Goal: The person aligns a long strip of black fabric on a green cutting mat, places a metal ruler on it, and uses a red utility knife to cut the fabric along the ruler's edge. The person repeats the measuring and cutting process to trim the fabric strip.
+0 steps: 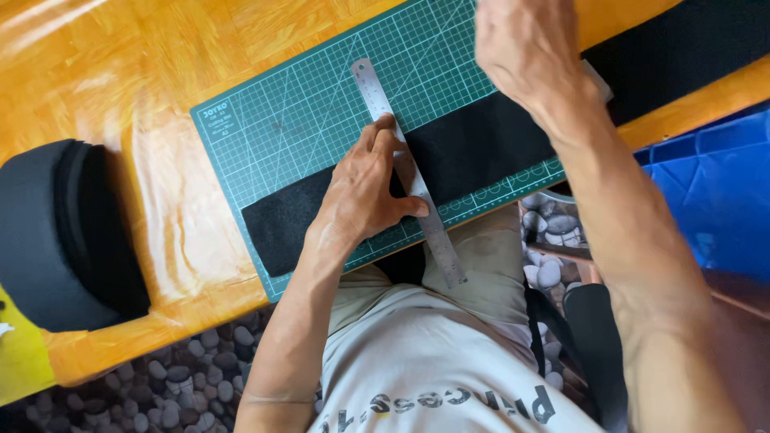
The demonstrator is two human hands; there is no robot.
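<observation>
Left hand: the left hand (365, 188) lies spread and flat, palm down, pressing the steel ruler (407, 170) onto the black fabric strip (481, 148); fingertips rest along the ruler's left edge, thumb against its lower stretch.

Right hand: the right hand (529, 48) is raised near the far edge of the green cutting mat (305, 120), seen from the back; it seems closed around something small, but I cannot tell what, or how firmly.

Ruler: its long axis runs from the mat's far edge down across the strip and overhangs the mat's near edge, above the person's lap.

Fabric strip: lies lengthwise across the mat, roughly crosswise to the ruler, reaching from the mat's near-left corner past its right edge onto the wooden table (120, 72).

Key relation: the ruler's free right edge faces the right hand, which sits beyond the ruler's far end (the left hand is the nearer one, already on it).

Nearby: a stack of dark fabric pieces (60, 232) at the table's left edge; a blue bin (706, 192) to the right.
</observation>
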